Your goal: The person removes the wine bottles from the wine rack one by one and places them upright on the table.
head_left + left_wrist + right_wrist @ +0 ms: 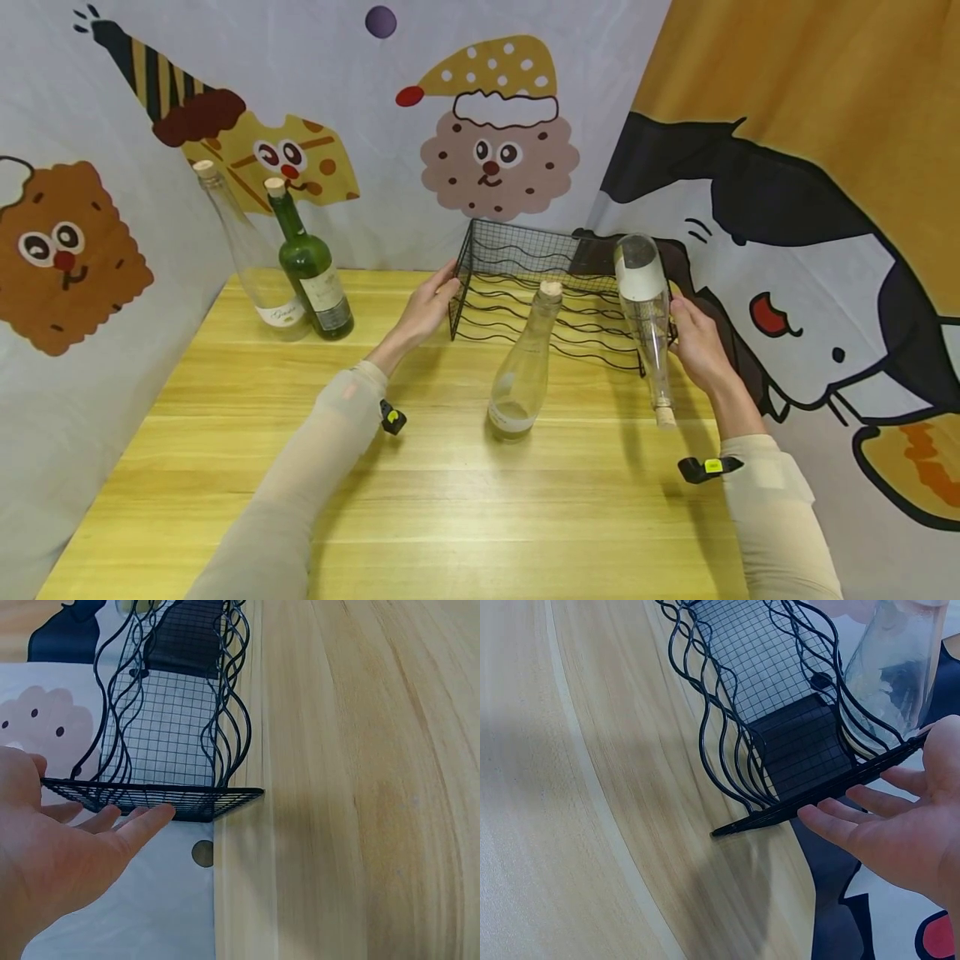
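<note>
A black wire rack [551, 312] with wavy wires and mesh sides stands towards the back of the table. My left hand [427, 308] touches its left end; in the left wrist view the straight fingers [146, 825] lie against the outside of the mesh panel. At the right end, my right hand [701, 342] rests in the same way, its extended fingers [829, 825] along the outer panel. A clear corked bottle [651, 312] lies across the top of the rack near that hand, cork towards me. Another clear corked bottle [521, 379] stands upright before the rack.
On the far left, a green corked bottle [315, 275] and a tall clear corked bottle [255, 258] stand side by side. A cloth with cartoon figures [491, 158] hangs behind the wooden table [465, 517] and along its right side.
</note>
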{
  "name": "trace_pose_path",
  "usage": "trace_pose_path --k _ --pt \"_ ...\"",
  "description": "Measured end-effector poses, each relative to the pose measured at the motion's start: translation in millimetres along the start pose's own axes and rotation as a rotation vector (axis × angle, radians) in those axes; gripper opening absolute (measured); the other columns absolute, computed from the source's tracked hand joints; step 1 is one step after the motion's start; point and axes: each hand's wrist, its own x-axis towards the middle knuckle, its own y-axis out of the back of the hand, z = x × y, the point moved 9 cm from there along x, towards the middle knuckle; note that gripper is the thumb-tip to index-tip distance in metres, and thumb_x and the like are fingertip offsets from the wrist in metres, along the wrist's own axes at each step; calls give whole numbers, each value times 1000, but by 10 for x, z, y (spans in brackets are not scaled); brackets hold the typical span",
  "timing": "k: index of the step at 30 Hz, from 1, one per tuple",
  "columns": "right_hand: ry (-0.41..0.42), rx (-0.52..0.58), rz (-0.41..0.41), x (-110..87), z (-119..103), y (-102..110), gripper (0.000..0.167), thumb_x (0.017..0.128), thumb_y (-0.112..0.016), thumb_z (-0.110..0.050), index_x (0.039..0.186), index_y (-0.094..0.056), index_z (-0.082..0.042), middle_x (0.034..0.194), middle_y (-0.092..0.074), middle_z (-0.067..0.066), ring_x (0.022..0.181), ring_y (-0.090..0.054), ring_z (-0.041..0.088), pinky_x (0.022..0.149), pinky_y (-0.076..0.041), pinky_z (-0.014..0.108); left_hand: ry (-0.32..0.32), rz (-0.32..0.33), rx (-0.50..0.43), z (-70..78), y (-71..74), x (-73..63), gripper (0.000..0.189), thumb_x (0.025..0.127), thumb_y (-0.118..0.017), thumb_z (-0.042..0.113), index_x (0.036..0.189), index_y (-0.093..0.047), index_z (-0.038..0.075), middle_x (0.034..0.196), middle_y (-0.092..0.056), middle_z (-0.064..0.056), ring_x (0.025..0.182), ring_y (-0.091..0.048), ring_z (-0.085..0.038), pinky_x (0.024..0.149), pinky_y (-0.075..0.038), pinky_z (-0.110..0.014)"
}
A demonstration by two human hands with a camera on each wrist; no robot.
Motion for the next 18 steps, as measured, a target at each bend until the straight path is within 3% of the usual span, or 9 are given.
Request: trace_pose_path --k 9,18 --pt "7 -4 7 -8 -14 -8 81 121 -26 -60 183 -1 -14 192 8 15 178 4 44 133 -19 88 -30 6 -8 88 33 -22 67 120 -43 56 181 -24 36 188 -31 -9 168 -42 -44 138 -37 -68" --pt "12 4 0 5 13 0 81 122 -26 -57 183 1 -10 192 10 16 177 7 44 132 -18 88 -102 25 17 267 89 -81 71 120 -46 57 182 -25 30 187 -34 -3 170 -41 -35 141 -36 -61"
